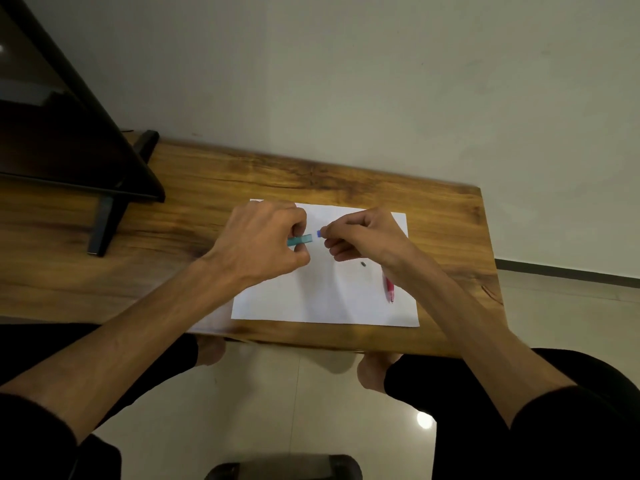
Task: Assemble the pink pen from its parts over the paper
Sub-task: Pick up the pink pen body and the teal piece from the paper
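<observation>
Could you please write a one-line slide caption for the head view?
Left hand holds a teal barrel, right hand a small blue piece, above paper.

Upper pink pen (388,287) concealed beneath right wrist; small dark part (363,263) below right fingers (333,233) unidentifiable.

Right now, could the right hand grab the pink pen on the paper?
Probably yes, but not straight away. The pink pen lies on the paper just beneath the right hand's wrist, with nothing covering it. However, that hand's fingers are pinching a small blue piece, so they'd need freeing first.
</observation>
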